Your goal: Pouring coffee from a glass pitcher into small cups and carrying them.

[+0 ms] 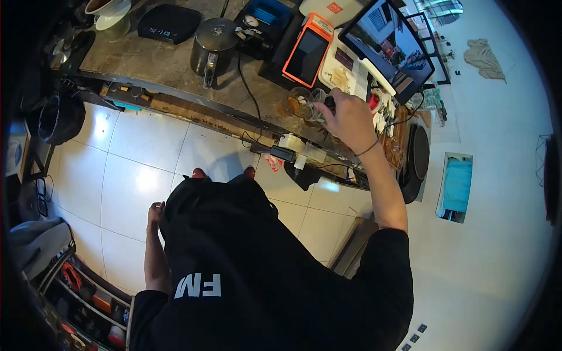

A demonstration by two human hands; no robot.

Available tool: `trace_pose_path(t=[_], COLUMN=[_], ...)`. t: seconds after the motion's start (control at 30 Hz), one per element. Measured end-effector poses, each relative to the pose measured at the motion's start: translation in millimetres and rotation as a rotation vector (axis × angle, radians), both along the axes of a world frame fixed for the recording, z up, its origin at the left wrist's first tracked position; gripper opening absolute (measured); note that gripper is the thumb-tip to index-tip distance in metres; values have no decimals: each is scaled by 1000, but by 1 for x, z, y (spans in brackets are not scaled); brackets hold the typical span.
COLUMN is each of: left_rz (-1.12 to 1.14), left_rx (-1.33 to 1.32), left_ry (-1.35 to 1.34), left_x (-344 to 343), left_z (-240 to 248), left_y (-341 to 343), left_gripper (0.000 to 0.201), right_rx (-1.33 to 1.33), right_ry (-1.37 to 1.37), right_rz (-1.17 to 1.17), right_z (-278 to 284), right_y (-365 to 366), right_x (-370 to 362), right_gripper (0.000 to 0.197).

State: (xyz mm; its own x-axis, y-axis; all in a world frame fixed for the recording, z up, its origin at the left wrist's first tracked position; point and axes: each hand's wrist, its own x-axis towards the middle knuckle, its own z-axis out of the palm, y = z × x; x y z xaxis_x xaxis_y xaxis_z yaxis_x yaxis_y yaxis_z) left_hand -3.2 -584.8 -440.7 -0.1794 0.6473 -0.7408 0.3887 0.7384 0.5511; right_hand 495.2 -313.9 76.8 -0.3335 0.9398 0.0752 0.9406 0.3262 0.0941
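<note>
My right hand (350, 119) reaches over the counter near its front edge, its fingers closed around a small clear glass vessel (317, 109) with a black part by the fingertips. Just left of that vessel, close against it, stands another clear glass (298, 100) with something brownish showing in or through it. My left hand (156, 212) hangs low beside my body, away from the counter. Its fingers look loosely apart, and nothing shows in them.
Along the counter (158, 64) are a black scale (169, 23), a metal pitcher (215, 45), an orange-framed handheld terminal (307, 51) and a tilted screen (387, 50). Cables and a power strip (293, 147) hang at the front edge. A shelf rack (88, 298) stands lower left.
</note>
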Motion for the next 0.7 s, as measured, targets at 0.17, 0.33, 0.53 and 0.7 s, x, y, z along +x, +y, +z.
trace_pose_path(t=[0.17,0.33,0.53,0.7], left_rz=[94,178,195,103], left_rx=[-21,-31,-35,-7], left_ry=[-66,-166,-149,-56], left_x=[-2,4,15,13], left_z=[-12,-20,-3,5], left_y=[-21,-32,-18,-11], left_gripper=[48,43,39,50], right_rx=[-11,-84,-81,-106], right_ry=[-95,-166,-203,-246], right_rz=[73,80,98,61], right_z=[-7,-2,-3,-1], right_y=[8,13,14,14], right_x=[-8,-23,-26,-33], right_gripper=[35,36,36,36])
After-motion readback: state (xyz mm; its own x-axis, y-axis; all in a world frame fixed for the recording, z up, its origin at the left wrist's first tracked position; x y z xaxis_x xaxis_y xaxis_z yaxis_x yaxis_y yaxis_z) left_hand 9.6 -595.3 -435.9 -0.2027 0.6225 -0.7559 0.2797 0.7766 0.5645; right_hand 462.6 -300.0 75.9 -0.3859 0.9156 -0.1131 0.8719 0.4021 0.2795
